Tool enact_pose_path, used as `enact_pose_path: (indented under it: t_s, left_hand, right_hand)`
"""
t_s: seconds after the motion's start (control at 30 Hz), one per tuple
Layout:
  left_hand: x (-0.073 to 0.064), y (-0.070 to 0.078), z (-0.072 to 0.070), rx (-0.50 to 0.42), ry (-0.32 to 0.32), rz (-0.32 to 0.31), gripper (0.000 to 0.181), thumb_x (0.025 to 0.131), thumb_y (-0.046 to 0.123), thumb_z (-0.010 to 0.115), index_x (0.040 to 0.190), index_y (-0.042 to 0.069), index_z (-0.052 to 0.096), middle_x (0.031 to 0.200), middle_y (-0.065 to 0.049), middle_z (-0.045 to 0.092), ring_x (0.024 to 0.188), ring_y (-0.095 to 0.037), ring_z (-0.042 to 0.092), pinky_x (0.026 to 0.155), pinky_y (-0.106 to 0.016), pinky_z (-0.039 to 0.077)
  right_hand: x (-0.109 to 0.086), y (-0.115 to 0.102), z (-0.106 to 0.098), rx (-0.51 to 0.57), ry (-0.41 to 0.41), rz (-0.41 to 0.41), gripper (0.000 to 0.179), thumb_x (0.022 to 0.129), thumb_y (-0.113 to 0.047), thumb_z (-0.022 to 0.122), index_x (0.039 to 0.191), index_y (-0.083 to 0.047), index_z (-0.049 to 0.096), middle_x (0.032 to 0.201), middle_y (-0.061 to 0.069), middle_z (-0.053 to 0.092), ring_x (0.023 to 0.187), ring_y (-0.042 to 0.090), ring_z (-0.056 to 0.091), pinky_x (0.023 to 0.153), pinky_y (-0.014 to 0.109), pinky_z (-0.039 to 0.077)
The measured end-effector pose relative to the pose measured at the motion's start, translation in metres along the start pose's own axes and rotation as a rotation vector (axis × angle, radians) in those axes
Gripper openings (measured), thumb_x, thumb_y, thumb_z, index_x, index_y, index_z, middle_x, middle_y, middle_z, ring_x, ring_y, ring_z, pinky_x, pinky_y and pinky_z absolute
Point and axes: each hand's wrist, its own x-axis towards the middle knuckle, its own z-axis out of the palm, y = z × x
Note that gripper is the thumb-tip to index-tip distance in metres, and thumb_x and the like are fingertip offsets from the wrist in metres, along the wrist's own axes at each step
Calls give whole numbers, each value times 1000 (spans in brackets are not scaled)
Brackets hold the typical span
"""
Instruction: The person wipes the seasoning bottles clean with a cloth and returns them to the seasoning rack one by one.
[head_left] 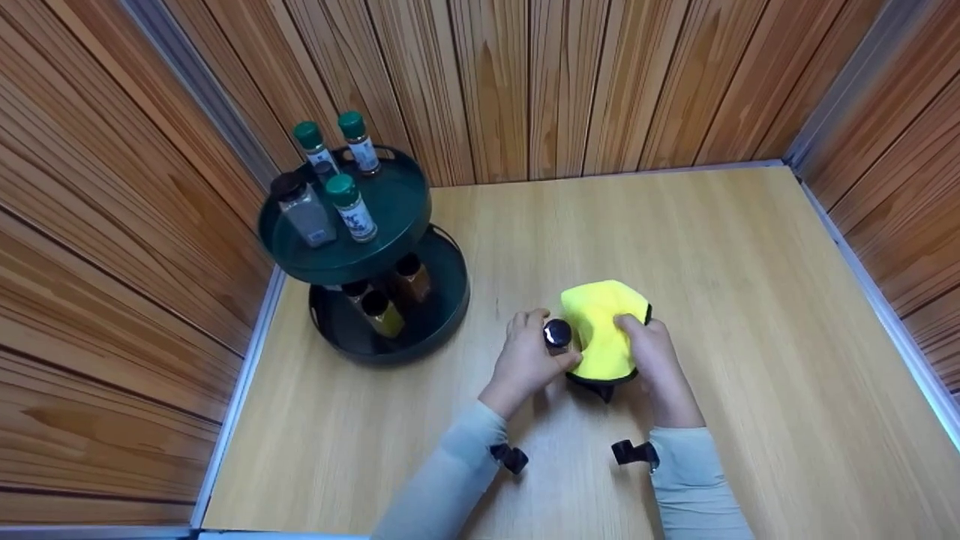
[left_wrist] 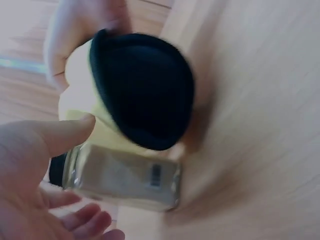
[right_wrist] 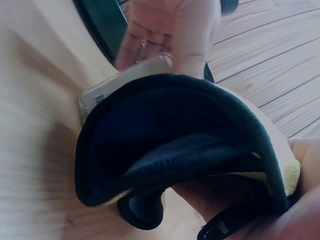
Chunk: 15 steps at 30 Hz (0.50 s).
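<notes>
My left hand grips a clear jar with a black cap, thumb on one side and fingers curled on the other. Its contents look pale tan, and a small barcode shows low on its side in the left wrist view. Against the jar lies a cloth, bright yellow on one face and dark on the other, with a black edge. My right hand holds this cloth from the right, thumb on the yellow face. The folded cloth hides most of the right fingers.
At the left stands a dark green two-tier round rack. Green-capped jars and a larger dark-capped jar stand on its top tier; several jars are on the lower one. Wood-panelled walls enclose the table.
</notes>
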Motion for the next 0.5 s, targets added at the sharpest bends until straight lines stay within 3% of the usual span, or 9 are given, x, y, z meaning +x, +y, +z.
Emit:
enact_pose_path:
  t_s: [0.23,0.37,0.5]
  left_hand:
    - [-2,6,9,-50,84,-101,74,75,47,89,130,12,53,118,-2,51,114,-18,51,96,-34,51]
    - [0,11,8,-121,75,-152,64,75,35,92,122,13,55,114,0,52,111,-16,53,98,-34,50]
    - [1,14,5,-179,45,-176,60,76,21,92,124,11,58,117,-2,57,112,-16,57,101,-35,51]
  right_hand:
    - [-3,-1,-1,36,17,-30,29,99,-28,54,104,1,58,75,-2,66,66,12,66,62,28,55]
    - [-5,-3,0,32,15,-27,30,99,-29,54,104,0,58,75,-2,66,65,12,66,62,27,55]
    - [-6,-3,0,32,-4,-23,31,100,-29,54,105,2,58,75,-1,67,66,13,66,62,28,56]
